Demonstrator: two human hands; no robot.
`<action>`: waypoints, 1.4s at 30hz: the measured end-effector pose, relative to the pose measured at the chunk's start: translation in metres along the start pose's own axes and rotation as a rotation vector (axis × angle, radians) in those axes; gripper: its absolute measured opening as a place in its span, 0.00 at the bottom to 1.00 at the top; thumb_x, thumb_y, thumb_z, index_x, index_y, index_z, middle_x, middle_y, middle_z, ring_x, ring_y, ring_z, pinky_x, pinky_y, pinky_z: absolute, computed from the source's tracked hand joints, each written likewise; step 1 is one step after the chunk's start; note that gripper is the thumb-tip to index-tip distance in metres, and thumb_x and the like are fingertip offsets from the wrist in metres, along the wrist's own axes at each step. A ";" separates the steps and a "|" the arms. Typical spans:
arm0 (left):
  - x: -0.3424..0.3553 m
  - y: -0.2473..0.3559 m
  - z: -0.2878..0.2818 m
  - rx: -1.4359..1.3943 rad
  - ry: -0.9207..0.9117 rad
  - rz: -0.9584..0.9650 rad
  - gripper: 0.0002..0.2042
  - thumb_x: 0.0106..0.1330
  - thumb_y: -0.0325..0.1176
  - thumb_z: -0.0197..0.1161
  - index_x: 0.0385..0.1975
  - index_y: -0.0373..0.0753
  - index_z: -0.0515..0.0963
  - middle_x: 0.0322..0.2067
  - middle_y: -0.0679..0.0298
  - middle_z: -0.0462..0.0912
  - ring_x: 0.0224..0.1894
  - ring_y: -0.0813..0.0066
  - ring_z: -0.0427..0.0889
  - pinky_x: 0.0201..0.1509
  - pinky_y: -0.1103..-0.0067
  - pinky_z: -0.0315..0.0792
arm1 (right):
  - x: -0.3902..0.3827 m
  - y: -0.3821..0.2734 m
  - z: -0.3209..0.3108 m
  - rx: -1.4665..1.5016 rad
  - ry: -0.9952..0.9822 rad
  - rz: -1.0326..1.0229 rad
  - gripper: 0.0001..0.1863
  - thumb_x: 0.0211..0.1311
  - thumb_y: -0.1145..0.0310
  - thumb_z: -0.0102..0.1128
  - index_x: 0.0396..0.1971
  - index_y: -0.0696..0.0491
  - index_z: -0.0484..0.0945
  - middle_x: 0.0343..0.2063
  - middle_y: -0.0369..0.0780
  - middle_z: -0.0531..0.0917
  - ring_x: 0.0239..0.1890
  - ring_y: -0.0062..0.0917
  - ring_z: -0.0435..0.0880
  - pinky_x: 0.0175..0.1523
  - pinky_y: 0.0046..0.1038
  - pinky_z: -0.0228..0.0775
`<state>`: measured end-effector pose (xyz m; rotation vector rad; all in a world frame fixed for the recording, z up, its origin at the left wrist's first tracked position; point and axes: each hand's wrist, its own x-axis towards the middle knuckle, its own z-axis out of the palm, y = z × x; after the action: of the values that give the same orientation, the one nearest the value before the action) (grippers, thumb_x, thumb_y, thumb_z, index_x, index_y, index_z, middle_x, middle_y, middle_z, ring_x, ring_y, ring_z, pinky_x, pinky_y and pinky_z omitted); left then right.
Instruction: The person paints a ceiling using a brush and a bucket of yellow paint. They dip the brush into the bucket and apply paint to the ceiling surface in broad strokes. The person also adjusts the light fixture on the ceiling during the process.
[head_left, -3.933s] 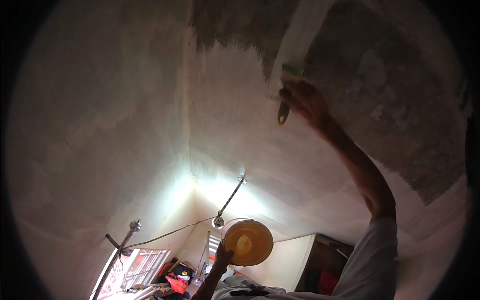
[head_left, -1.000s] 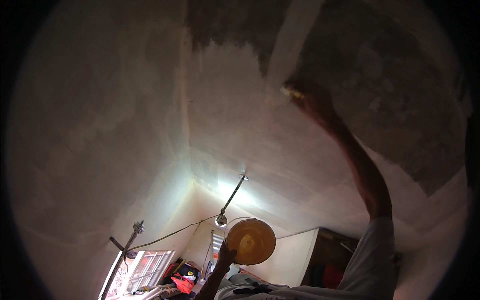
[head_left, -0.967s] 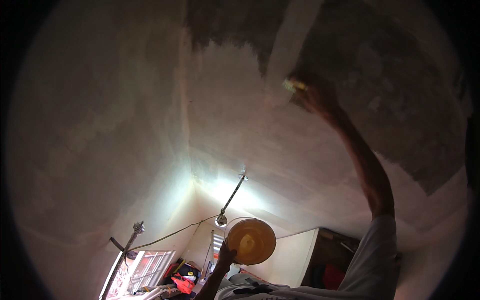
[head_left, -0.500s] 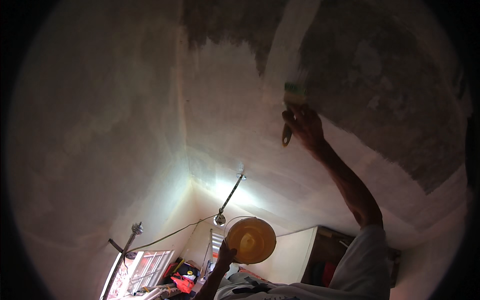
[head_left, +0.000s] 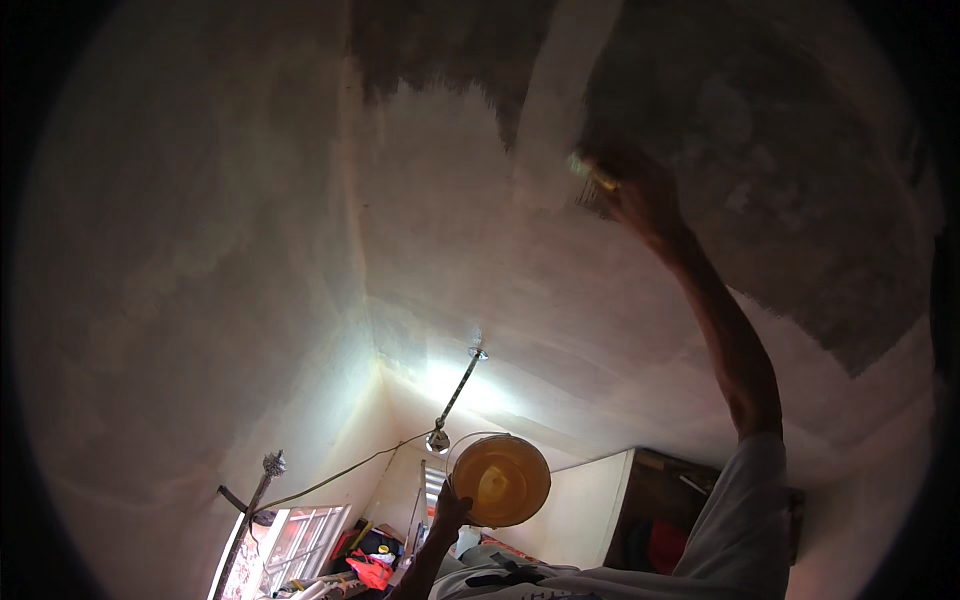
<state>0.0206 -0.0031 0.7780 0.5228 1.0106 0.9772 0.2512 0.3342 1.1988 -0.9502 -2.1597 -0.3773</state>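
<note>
My right hand is raised at the ceiling, wrapped round a paintbrush blurred by motion, at the lower end of a pale painted band. The ceiling has dark grey patches beside paler, whitish coated areas. My left hand grips the left side of a yellowish bucket with a wire handle, held low in the middle of the view; a shallow pale substance shows inside it.
A rod fitting hangs from the ceiling, with a cable running left to a pole. A window and a clutter of bags are at the lower left. An open cupboard is behind my right arm.
My right hand dropped lower half a second ago and is now back higher up with the brush, a little to the right. My left hand and the bucket have barely moved.
</note>
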 end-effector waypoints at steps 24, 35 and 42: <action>-0.002 -0.010 -0.003 0.038 0.043 0.027 0.31 0.48 0.18 0.53 0.57 0.38 0.63 0.47 0.60 0.74 0.46 0.66 0.80 0.34 0.69 0.87 | -0.031 -0.018 -0.008 -0.279 0.101 -0.347 0.09 0.45 0.74 0.68 0.29 0.47 0.81 0.44 0.33 0.82 0.47 0.29 0.80 0.46 0.32 0.77; 0.010 -0.035 -0.006 0.048 -0.022 0.089 0.32 0.49 0.20 0.57 0.60 0.40 0.63 0.48 0.63 0.75 0.46 0.70 0.80 0.37 0.72 0.84 | -0.074 -0.019 0.008 -0.527 0.083 -0.405 0.20 0.39 0.72 0.68 0.39 0.46 0.80 0.44 0.37 0.77 0.41 0.34 0.78 0.36 0.33 0.71; 0.009 -0.033 -0.011 0.045 0.028 0.089 0.32 0.49 0.21 0.58 0.60 0.37 0.63 0.48 0.58 0.75 0.45 0.61 0.82 0.33 0.65 0.86 | -0.113 -0.036 0.035 -0.415 -0.145 -0.256 0.17 0.44 0.71 0.68 0.38 0.46 0.79 0.43 0.37 0.79 0.39 0.30 0.79 0.36 0.31 0.76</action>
<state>0.0270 -0.0125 0.7435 0.5969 1.0431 1.0450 0.2582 0.2698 1.0934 -0.9426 -2.3939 -0.9356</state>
